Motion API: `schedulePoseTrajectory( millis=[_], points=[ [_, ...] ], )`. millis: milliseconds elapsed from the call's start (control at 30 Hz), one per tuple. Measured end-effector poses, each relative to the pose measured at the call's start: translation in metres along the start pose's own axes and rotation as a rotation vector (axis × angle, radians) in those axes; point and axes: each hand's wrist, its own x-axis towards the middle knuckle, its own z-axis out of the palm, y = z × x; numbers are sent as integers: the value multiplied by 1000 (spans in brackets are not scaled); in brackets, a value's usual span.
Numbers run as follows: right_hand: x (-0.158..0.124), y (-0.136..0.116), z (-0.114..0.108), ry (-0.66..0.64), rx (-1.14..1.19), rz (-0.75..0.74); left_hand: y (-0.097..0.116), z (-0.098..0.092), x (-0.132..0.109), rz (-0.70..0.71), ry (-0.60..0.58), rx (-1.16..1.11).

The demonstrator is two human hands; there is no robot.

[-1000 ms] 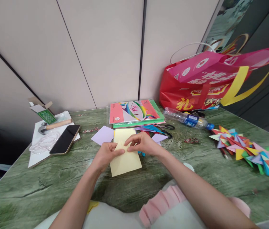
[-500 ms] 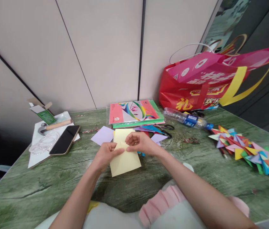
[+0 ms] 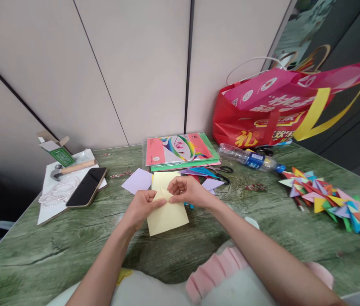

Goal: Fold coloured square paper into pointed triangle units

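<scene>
A pale yellow sheet of paper [image 3: 167, 219], with creases near its upper part, is held between both hands over the table. My left hand [image 3: 142, 207] pinches its left side, thumb on top and fingers curled. From the other side my right hand [image 3: 188, 191] pinches the paper close to the left thumb, fingers bent. More pale yellow paper [image 3: 164, 176] shows just behind the hands. Lilac paper pieces [image 3: 137, 182] lie to the left, and another lilac piece [image 3: 212, 184] lies to the right, beside scissors [image 3: 225, 170].
A pack of coloured paper [image 3: 180, 151] lies at the back by the wall. A plastic bottle [image 3: 253, 160], red bag [image 3: 263, 114] and folded paper pieces [image 3: 336, 202] are on the right. A phone [image 3: 87, 187], hammer [image 3: 74, 168] and green box [image 3: 59, 154] are on the left.
</scene>
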Motion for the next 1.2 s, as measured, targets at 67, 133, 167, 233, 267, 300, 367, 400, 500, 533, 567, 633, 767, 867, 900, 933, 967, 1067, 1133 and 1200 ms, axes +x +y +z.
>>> schedulePoseTrajectory(
  millis=[67,133,167,233,267,300,367,400,500,533,567,633,767,867,900,933,967,1067,1133,1200],
  points=[
    [0,0,0,9,-6,-1,1,1,-1,15,12,-12],
    [0,0,0,21,-27,14,1,1,-1,31,21,-43],
    [0,1,-1,23,-40,26,2,1,-1,38,24,-60],
    [-1,1,-3,14,-57,41,2,1,-1,44,35,-89],
    [-1,1,-4,7,-56,43,2,1,-1,45,43,-98],
    [-1,1,-6,0,-51,42,2,1,-1,45,53,-105],
    [-1,0,-10,-6,-40,36,3,1,-1,48,67,-117],
    [-2,-1,-11,-4,-40,34,3,1,-1,50,73,-121],
    [-2,-3,-15,-9,-43,26,2,0,0,56,86,-125],
    [-3,-4,-16,-16,-46,21,2,0,0,57,90,-123],
    [-3,-5,-16,-28,-53,15,2,0,0,58,92,-122],
    [-4,-7,-16,-52,-88,-6,2,0,1,59,84,-122],
    [-2,-5,-11,-38,-167,-38,2,1,-1,58,35,-97],
    [-1,-1,-5,10,-162,-44,2,4,-2,70,25,-17],
    [0,0,-3,25,-152,-45,2,4,-2,78,28,9],
    [1,1,-2,38,-139,-45,3,5,-3,84,29,28],
    [1,2,-1,51,-127,-45,3,6,-3,90,33,40],
    [2,2,2,90,-136,-58,4,7,-4,96,36,44],
    [1,1,4,117,-183,-71,5,7,-4,96,40,43],
    [1,-1,5,135,-220,-82,5,7,-5,99,42,46]
  ],
)
